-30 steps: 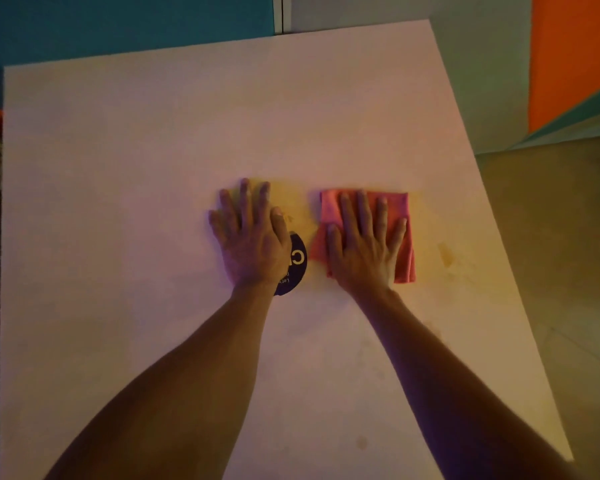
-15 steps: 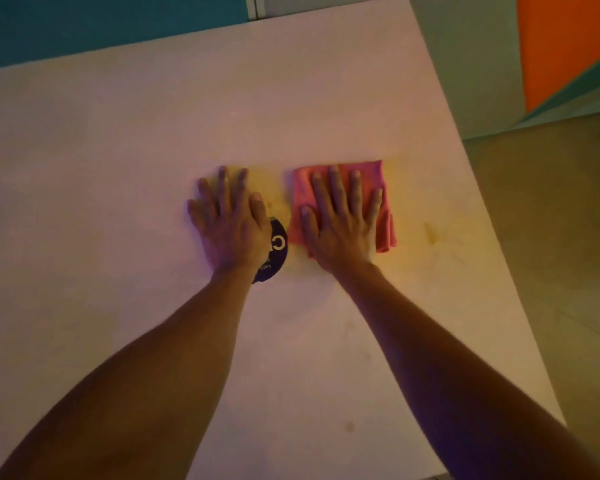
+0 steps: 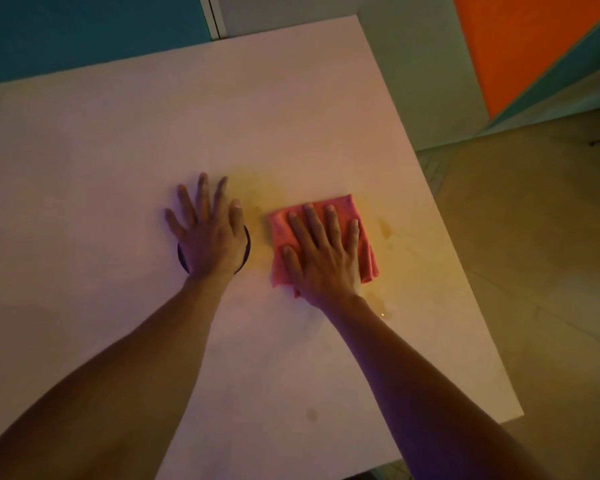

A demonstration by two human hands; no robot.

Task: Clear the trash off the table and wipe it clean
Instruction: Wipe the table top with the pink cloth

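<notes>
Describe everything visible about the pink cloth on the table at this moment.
The pink cloth is soft fabric folded into a rough square of several layers, loose edges showing at its near right corner. It lies flat on the white table, right of centre. The right hand presses on it, palm down, fingers spread, covering much of it. Faint yellowish stains mark the tabletop just beside it. The left hand does not touch it.

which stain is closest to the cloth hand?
The wet patch at the right hand wrist, beside the pink cloth corner. The yellowish smear sits further right; the spot is near the table front edge.
</notes>
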